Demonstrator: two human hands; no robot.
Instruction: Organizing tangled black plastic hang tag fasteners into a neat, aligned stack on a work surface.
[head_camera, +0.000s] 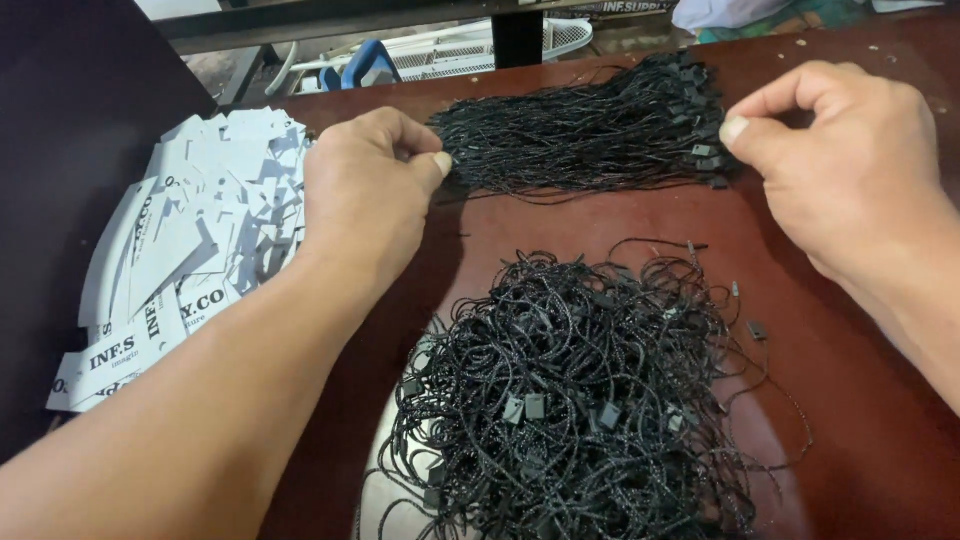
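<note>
A straight bundle of black cords with small plastic end pieces lies across the far part of the dark red table. My left hand pinches the bundle's left end between thumb and fingers. My right hand pinches at the right end, by the plastic pieces. Nearer to me a loose tangled heap of the same black cords lies on the table.
A spread pile of white printed paper tags lies at the left edge of the table. A dark panel stands at far left. Behind the table are a white mesh basket and a dark post.
</note>
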